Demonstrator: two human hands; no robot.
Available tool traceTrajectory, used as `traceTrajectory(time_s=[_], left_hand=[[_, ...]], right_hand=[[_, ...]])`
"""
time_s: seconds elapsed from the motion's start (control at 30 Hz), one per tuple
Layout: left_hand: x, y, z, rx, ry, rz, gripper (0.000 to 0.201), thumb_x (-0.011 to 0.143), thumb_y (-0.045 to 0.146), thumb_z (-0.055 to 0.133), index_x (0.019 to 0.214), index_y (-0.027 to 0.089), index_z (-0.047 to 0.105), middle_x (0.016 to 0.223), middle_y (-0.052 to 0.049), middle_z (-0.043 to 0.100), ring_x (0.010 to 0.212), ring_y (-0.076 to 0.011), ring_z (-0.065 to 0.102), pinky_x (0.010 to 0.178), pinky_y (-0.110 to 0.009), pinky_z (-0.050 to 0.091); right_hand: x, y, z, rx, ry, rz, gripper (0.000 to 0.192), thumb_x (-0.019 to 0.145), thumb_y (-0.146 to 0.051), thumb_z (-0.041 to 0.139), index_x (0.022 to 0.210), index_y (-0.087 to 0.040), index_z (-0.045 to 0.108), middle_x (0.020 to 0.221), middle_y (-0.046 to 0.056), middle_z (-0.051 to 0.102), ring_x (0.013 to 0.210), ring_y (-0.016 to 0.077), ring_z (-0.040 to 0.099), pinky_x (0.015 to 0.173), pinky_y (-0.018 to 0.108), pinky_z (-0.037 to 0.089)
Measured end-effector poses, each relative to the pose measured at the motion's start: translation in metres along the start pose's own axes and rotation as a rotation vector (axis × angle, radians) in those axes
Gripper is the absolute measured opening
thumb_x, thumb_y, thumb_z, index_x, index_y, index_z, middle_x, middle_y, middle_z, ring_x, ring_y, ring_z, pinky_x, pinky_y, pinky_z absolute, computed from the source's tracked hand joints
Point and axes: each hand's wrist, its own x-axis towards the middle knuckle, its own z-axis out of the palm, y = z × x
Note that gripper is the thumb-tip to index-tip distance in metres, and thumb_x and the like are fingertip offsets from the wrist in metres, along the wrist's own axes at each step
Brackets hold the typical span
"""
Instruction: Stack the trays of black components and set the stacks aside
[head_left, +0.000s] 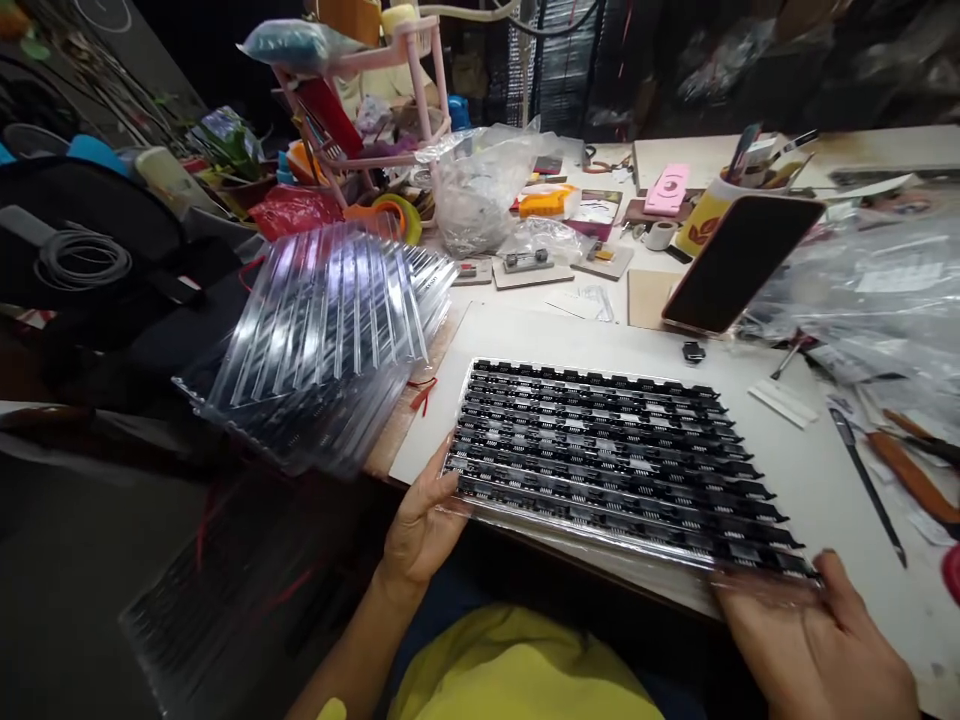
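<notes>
Between my two hands is a clear plastic tray (600,520) filled with rows of small black connector-like parts (574,440). My left hand (426,520) grips its near left corner, thumb on top and fingers underneath. At the near right corner my right hand (817,625) holds the edge, thumb up along the side and palm below. The tray lies over the white work board, its near edge reaching past the table's edge. One loose black part (694,352) sits on the board beyond the tray.
Stacked clear trays (322,320) overhang the table at left. A phone (742,262) leans against a yellow cup (701,225). Tweezers (866,485) and an orange-handled tool (911,480) lie at right. Behind stand plastic bags (484,190) and a pink rack (416,75).
</notes>
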Motion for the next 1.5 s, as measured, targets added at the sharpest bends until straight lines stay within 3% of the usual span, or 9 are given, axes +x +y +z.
traceTrajectory(time_s=[0.1,0.3,0.57,0.8,1.07,1.17,1.3,1.4,1.5], left_hand=[[-0.003,-0.002,-0.001,0.047,0.021,-0.017,0.053,0.079,0.007,0.057,0.129,0.022,0.048,0.126,-0.004,0.059,0.121,-0.0226,0.050,0.105,-0.038,0.036],[-0.004,0.000,-0.004,0.081,0.049,-0.048,0.052,0.081,0.006,0.055,0.130,0.023,0.046,0.121,-0.006,0.062,0.113,-0.0213,0.057,0.099,-0.037,0.044],[-0.005,-0.002,-0.007,0.117,0.119,-0.059,0.053,0.082,0.008,0.057,0.131,0.027,0.048,0.124,-0.004,0.061,0.116,-0.0225,0.055,0.099,-0.037,0.045],[-0.006,-0.002,-0.008,0.121,0.182,-0.071,0.053,0.082,0.006,0.055,0.130,0.029,0.050,0.129,-0.004,0.058,0.117,-0.0228,0.055,0.096,-0.035,0.049],[0.000,0.004,-0.029,0.028,0.219,-0.123,0.057,0.085,0.004,0.048,0.134,0.033,0.045,0.130,-0.001,0.057,0.117,-0.0229,0.055,0.099,-0.042,0.047],[0.000,0.000,-0.026,-0.135,0.146,-0.047,0.052,0.091,0.014,0.045,0.138,0.035,0.038,0.132,-0.003,0.055,0.118,-0.0232,0.054,0.100,-0.046,0.043],[-0.002,-0.011,-0.012,-0.327,-0.042,0.109,0.048,0.096,0.028,0.036,0.143,0.030,0.027,0.141,-0.008,0.043,0.126,-0.0248,0.044,0.101,-0.048,0.041],[-0.002,-0.014,-0.012,-0.362,-0.113,0.075,0.048,0.097,0.017,0.025,0.143,0.030,0.027,0.141,-0.008,0.043,0.129,-0.0237,0.040,0.103,-0.051,0.038],[-0.002,-0.012,-0.017,-0.327,-0.099,0.018,0.048,0.096,0.014,0.023,0.141,0.032,0.033,0.138,-0.007,0.048,0.128,-0.0243,0.042,0.102,-0.053,0.039]], right_hand=[[-0.009,0.002,0.009,0.180,0.053,0.035,0.032,0.091,-0.025,0.040,0.108,-0.038,0.064,0.110,-0.004,0.068,0.109,0.0177,0.060,0.099,0.041,0.047],[-0.018,0.007,0.019,-0.169,-0.187,-0.089,0.033,0.094,-0.032,0.036,0.109,-0.033,0.065,0.116,0.001,0.066,0.112,0.0211,0.058,0.098,0.050,0.045],[-0.019,0.004,0.015,-0.119,-0.248,-0.034,0.032,0.094,-0.033,0.037,0.112,-0.028,0.063,0.116,0.003,0.066,0.111,0.0196,0.058,0.100,0.048,0.044],[-0.022,0.002,0.015,-0.003,-0.298,0.029,0.031,0.096,-0.028,0.037,0.104,-0.025,0.066,0.109,0.001,0.069,0.104,0.0171,0.061,0.099,0.045,0.045],[-0.021,-0.001,0.007,-0.022,-0.427,0.005,0.027,0.092,-0.031,0.047,0.109,-0.021,0.065,0.113,0.004,0.067,0.108,0.0195,0.059,0.098,0.042,0.046],[-0.019,-0.005,0.000,-0.085,-0.502,-0.012,0.026,0.089,-0.028,0.052,0.111,-0.022,0.064,0.114,0.004,0.067,0.106,0.0195,0.060,0.098,0.044,0.046],[-0.016,-0.005,-0.005,-0.167,-0.586,-0.050,0.027,0.088,-0.025,0.054,0.114,-0.023,0.063,0.115,0.004,0.066,0.105,0.0200,0.060,0.099,0.045,0.045],[-0.012,-0.002,-0.003,-0.157,-0.569,-0.081,0.024,0.089,-0.027,0.053,0.110,-0.023,0.065,0.112,0.003,0.067,0.104,0.0178,0.061,0.098,0.041,0.047],[-0.009,0.000,-0.001,-0.118,-0.530,-0.093,0.023,0.090,-0.028,0.052,0.108,-0.024,0.066,0.110,0.003,0.068,0.103,0.0166,0.061,0.096,0.040,0.049]])
